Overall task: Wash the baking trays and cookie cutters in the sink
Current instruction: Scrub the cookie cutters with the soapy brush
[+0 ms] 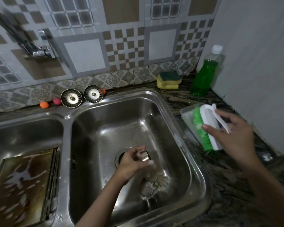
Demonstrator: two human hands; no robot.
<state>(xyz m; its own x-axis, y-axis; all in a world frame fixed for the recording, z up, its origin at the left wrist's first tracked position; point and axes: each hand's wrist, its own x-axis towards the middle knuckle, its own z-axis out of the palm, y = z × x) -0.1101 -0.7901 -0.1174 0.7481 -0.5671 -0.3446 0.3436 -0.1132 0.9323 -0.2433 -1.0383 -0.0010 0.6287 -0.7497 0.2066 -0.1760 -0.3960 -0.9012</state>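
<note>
A: Steel double sink (175,112); contents?
B: Left hand (134,161) grips a round cookie cutter (145,156) over the drain; soapy baking tray (23,182) occupies the left basin.
A: Right hand (231,133)?
B: Fingers closed on the scrub brush (210,128), over the counter.

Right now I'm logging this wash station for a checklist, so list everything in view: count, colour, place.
Sink: one, steel, two basins.
Baking trays: a stack, browned and soapy, in the left basin.
Cookie cutters: a few, metal, soapy, on the right basin floor.
Round cutter: one, metal, in the left hand.
Scrub brush: one, white with green bristles, over a clear tray on the right counter.
Sponges: two stacked, yellow and green, behind the sink.
Dish soap bottle: one, green liquid, right rear corner.
Sink strainers: two, metal, against the backsplash.
Small balls: three, two orange and one pink, beside the strainers.
Tap: one, chrome, on the wall.
Left hand: over the drain.
Right hand: gripping the brush.
</note>
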